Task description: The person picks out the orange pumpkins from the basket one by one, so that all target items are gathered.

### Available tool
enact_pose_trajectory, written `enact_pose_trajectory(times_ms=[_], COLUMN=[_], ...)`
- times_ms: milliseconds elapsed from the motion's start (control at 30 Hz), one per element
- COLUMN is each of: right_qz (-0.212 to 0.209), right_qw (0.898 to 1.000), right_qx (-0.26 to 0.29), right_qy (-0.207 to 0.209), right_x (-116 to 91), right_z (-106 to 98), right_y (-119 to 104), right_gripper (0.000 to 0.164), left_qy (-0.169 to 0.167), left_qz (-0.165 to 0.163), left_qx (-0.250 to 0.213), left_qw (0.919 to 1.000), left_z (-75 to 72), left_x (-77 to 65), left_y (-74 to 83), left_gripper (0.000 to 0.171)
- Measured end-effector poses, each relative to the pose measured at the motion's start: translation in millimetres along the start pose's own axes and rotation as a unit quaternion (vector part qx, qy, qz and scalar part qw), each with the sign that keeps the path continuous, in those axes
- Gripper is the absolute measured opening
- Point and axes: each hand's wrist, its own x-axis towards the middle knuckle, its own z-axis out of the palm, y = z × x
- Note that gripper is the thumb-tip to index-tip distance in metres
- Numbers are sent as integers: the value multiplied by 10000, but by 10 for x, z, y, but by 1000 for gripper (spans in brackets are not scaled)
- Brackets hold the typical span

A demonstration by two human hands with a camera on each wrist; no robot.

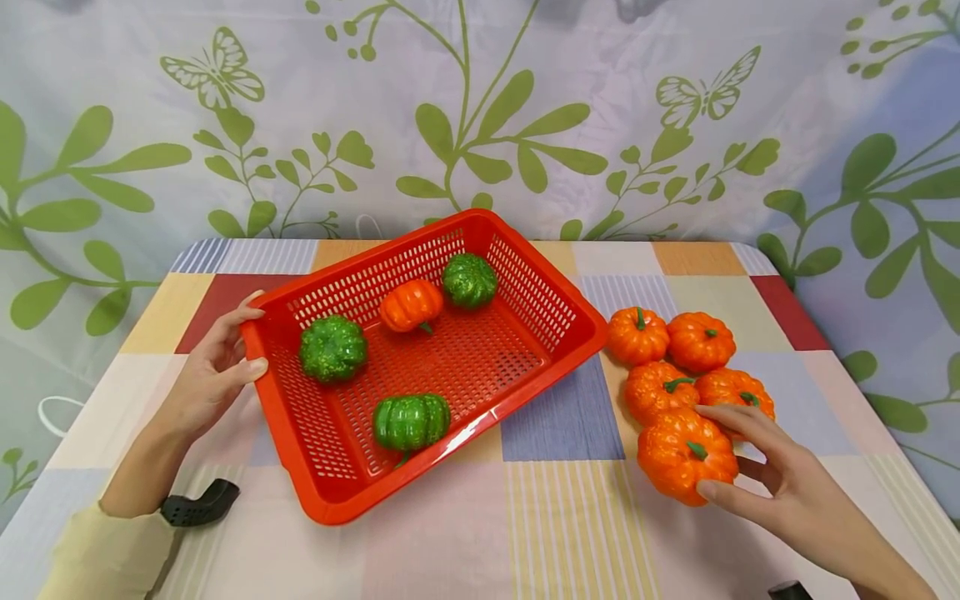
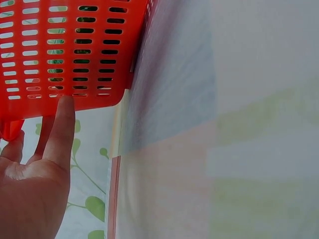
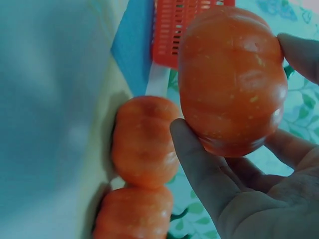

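A red plastic basket (image 1: 450, 350) with slotted walls sits at an angle on the table. My left hand (image 1: 217, 371) grips its left rim; in the left wrist view, a fingertip of that hand (image 2: 42, 184) touches the slotted outer wall. Inside the basket are three green toy pumpkins, one near the left wall (image 1: 333, 348), and one orange pumpkin (image 1: 411, 305). My right hand (image 1: 787, 483) holds another orange pumpkin (image 1: 678, 454) between thumb and fingers. The right wrist view shows this pumpkin (image 3: 232, 82) raised off the cloth. Several more orange pumpkins (image 1: 701, 342) stand grouped just beyond it.
A patchwork-patterned cloth (image 1: 442, 542) covers the table. Behind it hangs a pale curtain (image 1: 540, 50) with green leaves and butterflies. A black strap (image 1: 201, 502) is at the left wrist, and a white loop (image 1: 56, 412) shows beyond the table's left edge.
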Motion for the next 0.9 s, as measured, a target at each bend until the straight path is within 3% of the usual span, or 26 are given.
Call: enact_pose_trajectory(times_ms=[900], right_qz=[328], right_qw=[9979], right_qx=[135], right_qy=[-541], right_x=[-72], right_z=[9], right_y=[432], right_gripper=[62], left_qy=[1], left_qz=[112], left_qx=[-39], left_qw=[9999], left_z=[5], left_x=[-20], left_y=[-3], left_gripper=[60])
